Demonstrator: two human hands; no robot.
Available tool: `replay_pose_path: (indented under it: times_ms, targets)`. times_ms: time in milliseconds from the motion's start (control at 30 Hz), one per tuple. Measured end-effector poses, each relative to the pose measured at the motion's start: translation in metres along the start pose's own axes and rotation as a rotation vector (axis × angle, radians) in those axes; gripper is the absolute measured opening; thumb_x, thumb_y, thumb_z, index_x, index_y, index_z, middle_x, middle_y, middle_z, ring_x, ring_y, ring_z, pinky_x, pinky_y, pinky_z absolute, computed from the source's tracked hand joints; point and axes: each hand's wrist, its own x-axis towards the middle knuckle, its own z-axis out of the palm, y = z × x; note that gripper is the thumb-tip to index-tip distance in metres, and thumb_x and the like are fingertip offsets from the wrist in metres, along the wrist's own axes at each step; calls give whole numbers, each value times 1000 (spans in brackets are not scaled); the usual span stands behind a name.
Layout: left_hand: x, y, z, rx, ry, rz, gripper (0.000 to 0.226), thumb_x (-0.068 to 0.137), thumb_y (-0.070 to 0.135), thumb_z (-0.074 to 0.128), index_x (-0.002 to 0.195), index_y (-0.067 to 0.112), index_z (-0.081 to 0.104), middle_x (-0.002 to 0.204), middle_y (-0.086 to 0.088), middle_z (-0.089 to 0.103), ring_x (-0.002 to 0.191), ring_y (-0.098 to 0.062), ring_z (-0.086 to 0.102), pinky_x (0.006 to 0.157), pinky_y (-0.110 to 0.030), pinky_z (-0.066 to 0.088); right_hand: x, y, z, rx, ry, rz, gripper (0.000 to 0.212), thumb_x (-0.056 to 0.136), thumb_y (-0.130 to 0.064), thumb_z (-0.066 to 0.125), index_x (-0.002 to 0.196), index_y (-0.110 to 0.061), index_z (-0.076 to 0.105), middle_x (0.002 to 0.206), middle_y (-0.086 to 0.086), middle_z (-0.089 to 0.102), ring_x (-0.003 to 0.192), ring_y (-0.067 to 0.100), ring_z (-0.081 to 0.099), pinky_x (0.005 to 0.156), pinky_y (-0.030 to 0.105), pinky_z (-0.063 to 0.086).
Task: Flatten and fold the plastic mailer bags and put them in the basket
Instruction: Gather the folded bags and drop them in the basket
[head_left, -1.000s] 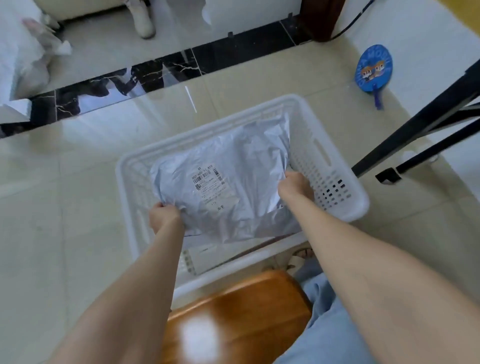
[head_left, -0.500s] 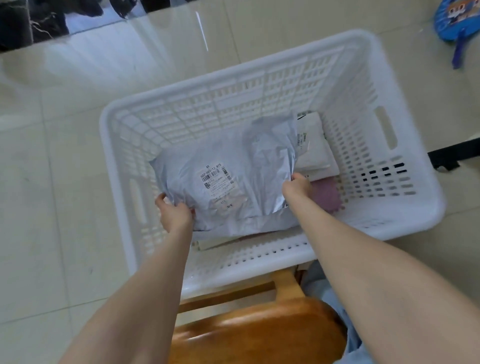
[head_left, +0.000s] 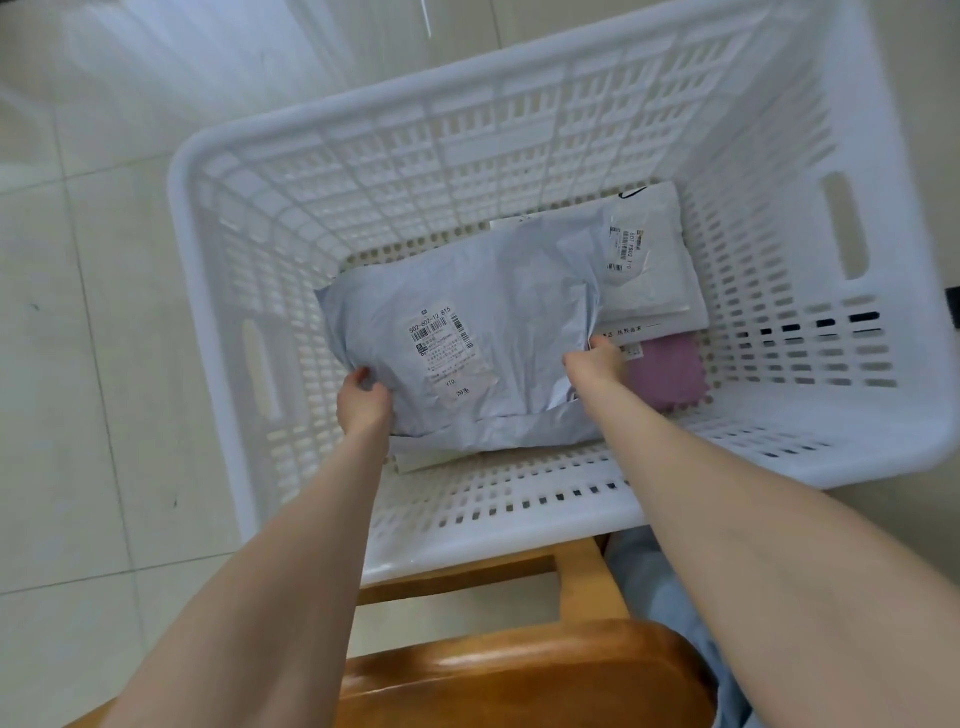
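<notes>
Two bare forearms reach down into one white slatted basket (head_left: 179, 218), which stands on a pale tiled floor (head_left: 78, 364) that fills the left of the view. An oblong handle slot (head_left: 262, 364) is cut in the basket's left wall. Just right of it, the left hand (head_left: 363, 402) grips the near left corner of a crumpled grey mailer bag (head_left: 519, 291), fingers curled round its edge. The bag lies flat and wide, low inside the basket and nearer its front wall. A white shipping label (head_left: 447, 348) with barcodes faces up on its left half. The near edge of a flat white piece (head_left: 431, 460) pokes out from under the bag. Whether the bag's weight already rests on what lies below cannot be told. The right hand (head_left: 597, 366) clasps the bag's right edge, thumb and fingers closed on the plastic. Beyond that hand, in the back right part of the basket, sits a folded white mailer (head_left: 649, 244) bearing its own label, its left side tucked under the grey bag. Just in front of it lies a pink textured item (head_left: 670, 374), touching the right hand's side. A second handle slot (head_left: 844, 223) opens in the right wall. Below the basket's front rim shows a glossy wooden seat (head_left: 519, 675), and to its right, pale blue fabric (head_left: 649, 571).
</notes>
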Motion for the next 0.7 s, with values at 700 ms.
replay_pose_path:
  times_ms: [700]
  targets:
    - [-6,-2,45,733,-450,336,65,97,20,42,150,41,11,159,-10,-4,144,-34,15,116,-44,23,13,9,5,-326,-90,-45,45,89,-21,52,133,-28,51,145,7,30,130,32,38,106,46,39]
